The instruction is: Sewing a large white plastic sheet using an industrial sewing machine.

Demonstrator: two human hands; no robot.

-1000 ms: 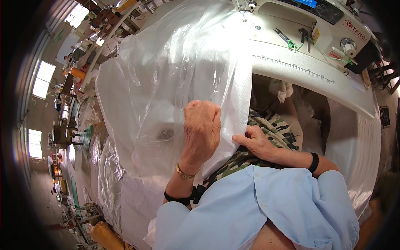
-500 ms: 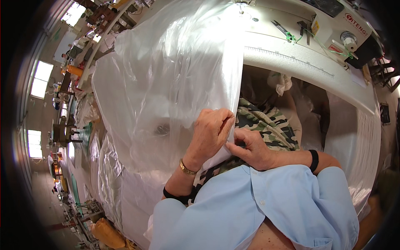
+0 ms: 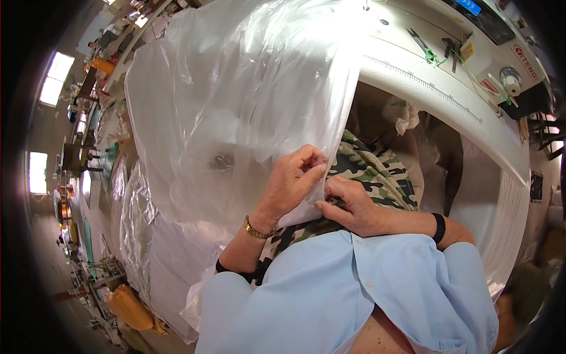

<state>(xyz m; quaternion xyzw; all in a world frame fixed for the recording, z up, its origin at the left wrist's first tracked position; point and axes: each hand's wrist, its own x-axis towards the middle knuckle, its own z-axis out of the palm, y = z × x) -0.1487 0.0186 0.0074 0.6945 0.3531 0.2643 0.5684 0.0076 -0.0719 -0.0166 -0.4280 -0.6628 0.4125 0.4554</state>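
A large sheet of clear plastic film (image 3: 236, 100) drapes from the sewing machine's bed down over my lap, its folded edge hanging on the right side. My left hand (image 3: 290, 182), with a gold watch on the wrist, pinches that edge between thumb and curled fingers. Just below and to the right, my right hand (image 3: 352, 206) is closed on the lower end of the same edge, thumb against the bent index finger. The bit of film between the fingertips is partly hidden. Camouflage cloth (image 3: 377, 174) covers my lap beside the hands.
A white sewing machine (image 3: 489, 56) with a lit display stands at upper right. Snips (image 3: 421, 44) with green thread lie on its bed, above a printed ruler (image 3: 421, 85). Stacked film (image 3: 504, 218) hangs at right. Crumpled film (image 3: 138, 206) lies at left.
The view has shifted, moving the machine right in the picture. My left hand's fingers have loosened into a rounder pinch on the film edge. My right hand keeps nearly the same grip.
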